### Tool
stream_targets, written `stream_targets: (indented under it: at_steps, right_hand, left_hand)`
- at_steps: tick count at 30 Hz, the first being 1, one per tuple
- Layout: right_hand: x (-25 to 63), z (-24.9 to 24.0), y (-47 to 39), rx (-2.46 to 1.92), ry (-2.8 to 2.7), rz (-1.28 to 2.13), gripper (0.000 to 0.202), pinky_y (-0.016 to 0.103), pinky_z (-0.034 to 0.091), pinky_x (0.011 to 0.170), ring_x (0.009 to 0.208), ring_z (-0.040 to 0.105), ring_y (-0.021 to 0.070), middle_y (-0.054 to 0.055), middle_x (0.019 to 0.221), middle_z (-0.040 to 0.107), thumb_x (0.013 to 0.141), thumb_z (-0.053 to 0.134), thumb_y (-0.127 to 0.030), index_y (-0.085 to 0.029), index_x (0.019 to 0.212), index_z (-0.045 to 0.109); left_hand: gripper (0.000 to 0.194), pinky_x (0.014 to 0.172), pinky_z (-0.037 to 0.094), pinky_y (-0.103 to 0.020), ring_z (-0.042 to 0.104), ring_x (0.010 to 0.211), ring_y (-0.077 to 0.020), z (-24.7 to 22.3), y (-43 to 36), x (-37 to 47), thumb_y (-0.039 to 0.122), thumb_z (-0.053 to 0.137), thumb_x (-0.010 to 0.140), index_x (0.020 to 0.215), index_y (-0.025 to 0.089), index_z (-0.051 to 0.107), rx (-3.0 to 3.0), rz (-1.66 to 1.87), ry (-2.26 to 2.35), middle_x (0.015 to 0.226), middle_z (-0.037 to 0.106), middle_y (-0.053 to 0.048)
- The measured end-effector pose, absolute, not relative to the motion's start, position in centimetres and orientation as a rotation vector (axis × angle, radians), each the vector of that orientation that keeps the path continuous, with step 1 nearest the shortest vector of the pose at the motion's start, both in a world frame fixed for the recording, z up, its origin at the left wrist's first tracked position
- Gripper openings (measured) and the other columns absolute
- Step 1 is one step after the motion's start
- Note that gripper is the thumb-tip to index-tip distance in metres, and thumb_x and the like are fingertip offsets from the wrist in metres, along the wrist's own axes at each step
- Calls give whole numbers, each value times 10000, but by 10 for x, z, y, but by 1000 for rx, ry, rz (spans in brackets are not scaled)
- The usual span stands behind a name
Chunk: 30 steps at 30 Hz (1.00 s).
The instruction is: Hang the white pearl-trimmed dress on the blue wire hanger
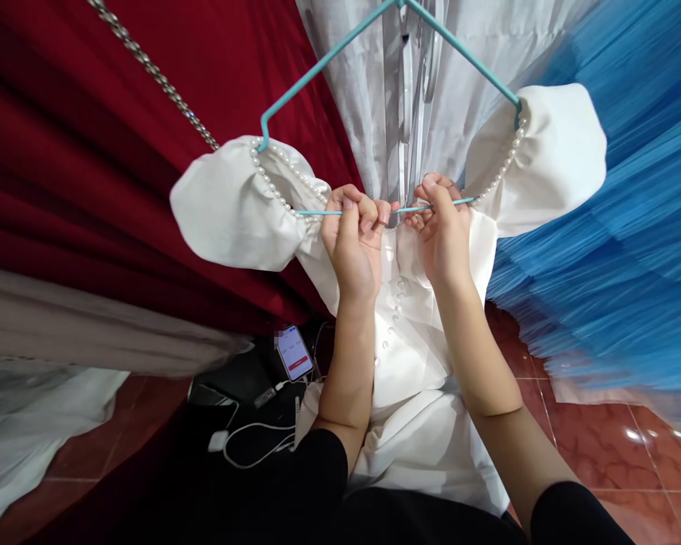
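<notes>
- Hanging in the upper middle of the frame, the teal wire hanger (pixel 323 64) carries a white garment (pixel 414 363); the hanger's hook is cut off by the top edge.
- The garment's lower part runs down behind both forearms and out of sight at the bottom of the frame, so its full shape cannot be made out.
- What the fingertips pinch at the neckline is hard to tell: the knuckles hide it.
- The left hand (pixel 355 242) is curled nearly shut, its fingers (pixel 368 208) closed around the hanger's lower bar at frame centre, touching the white cloth.
- The right hand (pixel 443 235) is likewise closed, fingers (pixel 431 189) pinching the same bar just beside the left hand.
- Pearl trim (pixel 272 182) edges both puffed sleeves, left and right of the hands.
- Red fabric (pixel 91 151) fills the upper left, blue pleated fabric (pixel 618 250) the right.
- A lit phone (pixel 293 353) with a white cable lies on the floor, lower middle left; its screen is blurred.
</notes>
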State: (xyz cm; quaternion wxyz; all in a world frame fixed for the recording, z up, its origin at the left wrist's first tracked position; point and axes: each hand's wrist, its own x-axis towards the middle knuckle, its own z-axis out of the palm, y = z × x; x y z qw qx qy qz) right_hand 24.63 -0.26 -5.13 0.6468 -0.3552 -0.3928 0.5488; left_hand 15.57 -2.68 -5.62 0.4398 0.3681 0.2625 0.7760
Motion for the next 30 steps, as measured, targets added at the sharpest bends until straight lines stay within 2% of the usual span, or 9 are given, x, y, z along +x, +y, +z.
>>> stream_targets:
  at_steps: [6,10,12,14,18,21,23,26,30]
  right_hand:
    - [234,-66,4,-831,-994,1026,198,269,472,661,698,489,101,16,988,539,802,497,-318,-270,989,455]
    - [249,-63,4,-811,-1078,1102,199,255,442,632,669,448,95,8,951,518,792,493,-326,-268,981,471]
    - [256,-59,4,-763,-1075,1126,176,254,423,617,653,433,94,4,913,511,789,507,-322,-263,952,479]
    - [260,-57,5,-744,-1079,1147,144,258,411,607,639,421,94,3,876,505,793,517,-322,-256,918,485]
    - [260,-58,7,-818,-1131,1183,147,272,438,631,655,450,107,11,853,528,819,531,-385,-256,875,488]
    - [259,-59,8,-743,-1114,1239,136,268,439,617,655,449,104,11,836,527,817,541,-371,-252,871,502]
    - [259,-59,8,-705,-1095,1271,107,263,428,595,644,440,100,11,815,522,813,540,-335,-243,858,511]
    - [261,-58,7,-681,-1091,1285,78,257,408,570,634,449,94,11,779,518,813,550,-294,-226,814,512]
    - [263,-54,5,-634,-1074,1278,89,237,363,533,583,453,70,-5,710,505,831,513,-229,-201,751,484]
  left_hand:
    - [154,958,537,-346,669,826,-154,-64,-31,153,400,508,955,897,258,494,969,1907,797,672,486,27]
    - [230,967,544,-351,696,1079,-215,-73,-45,144,442,563,940,1050,241,585,1042,1819,780,1093,696,-65]
    - [284,894,574,-328,722,1020,-222,-74,-56,139,445,579,933,1087,215,642,1054,1794,889,1184,700,-97]
    - [294,767,594,-305,748,867,-212,-68,-69,134,430,580,932,1034,183,702,1102,1786,1049,1008,750,-95]
    - [187,658,572,-350,702,669,-204,-39,-85,126,224,579,900,841,187,753,1229,2118,1222,708,712,-38]
    - [109,955,539,-416,672,938,-219,-19,-78,111,160,658,841,886,219,738,1398,2386,1288,916,712,-33]
    - [243,1081,467,-409,605,1106,-218,-13,-64,96,133,711,806,1038,203,704,1637,2351,1284,1079,670,-30]
    - [566,1132,419,-342,544,1182,-185,-17,-41,77,-52,716,677,1184,183,631,1848,2180,1340,1196,610,2]
    - [467,1002,479,-288,617,1024,-156,-26,-19,62,-140,496,744,1094,106,685,1865,2061,1537,1050,678,-11]
